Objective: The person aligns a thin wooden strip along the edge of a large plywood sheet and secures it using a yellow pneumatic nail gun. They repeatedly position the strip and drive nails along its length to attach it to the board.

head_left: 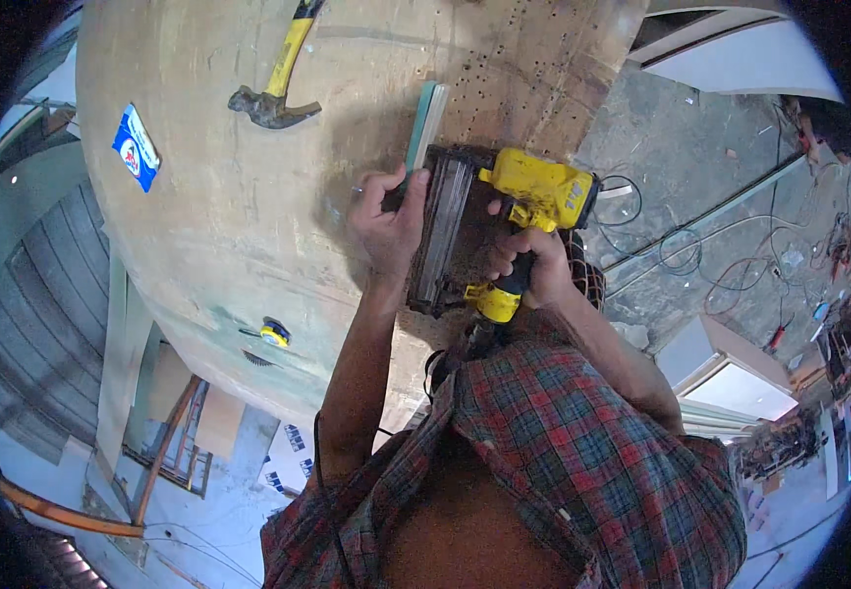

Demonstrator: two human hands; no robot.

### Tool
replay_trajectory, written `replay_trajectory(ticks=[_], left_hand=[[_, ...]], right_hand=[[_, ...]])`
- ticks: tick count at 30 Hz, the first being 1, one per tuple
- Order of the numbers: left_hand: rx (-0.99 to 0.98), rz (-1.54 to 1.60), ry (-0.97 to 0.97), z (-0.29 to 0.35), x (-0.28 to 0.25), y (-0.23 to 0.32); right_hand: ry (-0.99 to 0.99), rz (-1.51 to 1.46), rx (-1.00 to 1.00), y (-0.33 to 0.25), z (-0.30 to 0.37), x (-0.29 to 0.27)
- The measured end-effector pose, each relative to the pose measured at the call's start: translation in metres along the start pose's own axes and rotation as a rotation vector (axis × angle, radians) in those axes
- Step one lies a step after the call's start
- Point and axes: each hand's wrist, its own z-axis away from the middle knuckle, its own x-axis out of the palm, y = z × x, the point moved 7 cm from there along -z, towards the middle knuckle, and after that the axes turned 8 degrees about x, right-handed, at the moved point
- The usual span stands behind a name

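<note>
My right hand wraps round the black grip of a yellow and black nail gun. The gun lies across the near right part of a wooden tabletop, its long dark magazine toward my left hand. Beside that magazine, my left hand is closed, thumb against fingers, at the near end of a narrow strip. One edge of the strip is teal and the other pale; its near end is hidden by my fingers. Farther off lies a claw hammer with a yellow and black handle.
On the tabletop are a blue and white packet, a small yellow and black round object and a dark toothed piece. Cables and hoses trail over the concrete floor at right, near a white box-shaped piece.
</note>
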Motion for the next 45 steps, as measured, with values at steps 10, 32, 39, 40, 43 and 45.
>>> replay_trajectory(ticks=[10,32,39,40,43,45], left_hand=[[-0.098,0.102,0.073,-0.002,-0.001,0.012],[-0.137,-0.300,0.191,0.137,-0.069,-0.001],[-0.158,-0.307,0.237,0.146,-0.084,0.012],[-0.177,-0.296,0.232,0.148,-0.082,0.010],[-0.229,-0.275,0.223,0.152,-0.086,0.005],[-0.257,-0.260,0.237,0.161,-0.089,0.000]], right_hand=[[-0.030,-0.076,-0.142,-0.085,0.022,0.003],[0.889,2.018,-1.000,-0.406,-0.091,0.192],[1.002,2.101,-0.951,-0.484,-0.184,0.189],[0.961,2.148,-0.959,-0.486,-0.189,0.190],[0.989,2.159,-1.044,-0.486,-0.193,0.187],[0.975,2.152,-1.057,-0.485,-0.191,0.184]])
